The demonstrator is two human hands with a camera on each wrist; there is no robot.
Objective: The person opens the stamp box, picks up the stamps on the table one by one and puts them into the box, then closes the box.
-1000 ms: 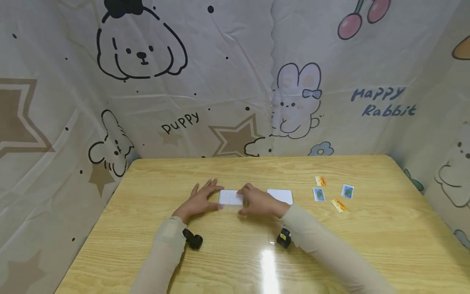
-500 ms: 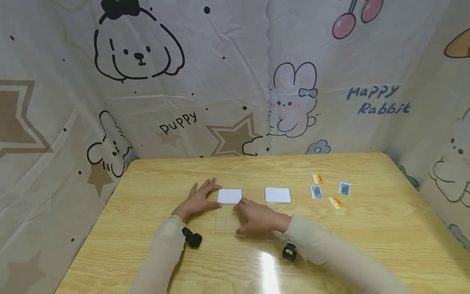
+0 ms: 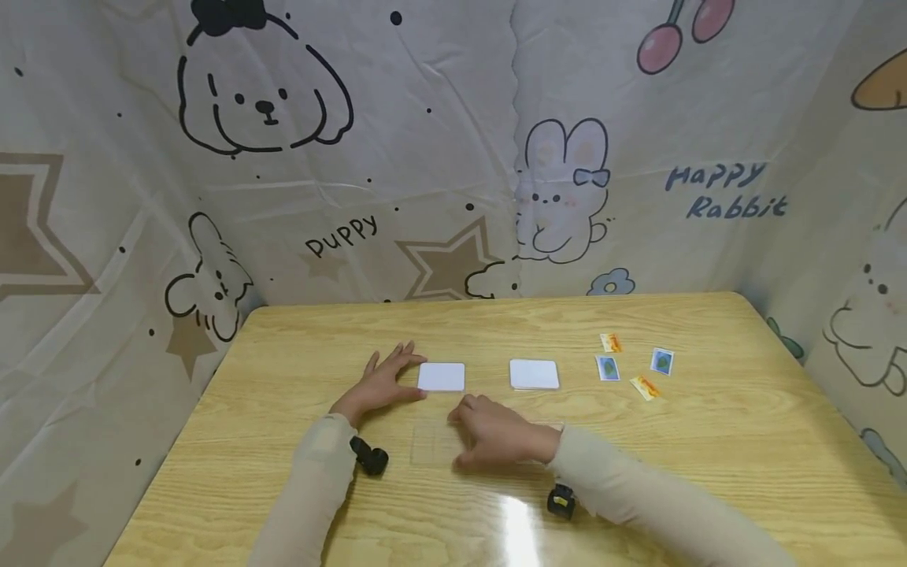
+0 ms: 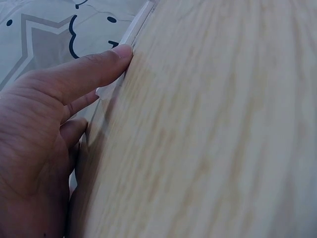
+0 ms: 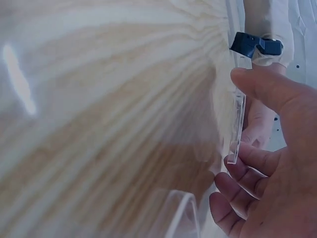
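My left hand (image 3: pixel 383 386) holds the left end of a white rectangular card stack (image 3: pixel 442 376), thumb at the near corner and index finger at the far one. In the left wrist view the thumb (image 4: pixel 111 62) presses the pale edge. My right hand (image 3: pixel 499 433) grips the right end of a clear plastic lid (image 3: pixel 427 445), nearer to me than the stack. In the right wrist view the lid (image 5: pixel 237 126) shows edge-on between thumb and fingers. A second white card stack (image 3: pixel 534 374) lies farther right, touched by neither hand.
Several small picture cards lie at the right: blue ones (image 3: pixel 607 368) and orange ones (image 3: pixel 646 387). Another clear plastic piece (image 5: pixel 183 215) shows low in the right wrist view. A printed cloth (image 3: pixel 453 157) hangs behind the table's far edge.
My right hand has drawn the clear lid off the left stack and toward me, onto the nearer tabletop. My left hand stays at the stack. The head view has shifted slightly.
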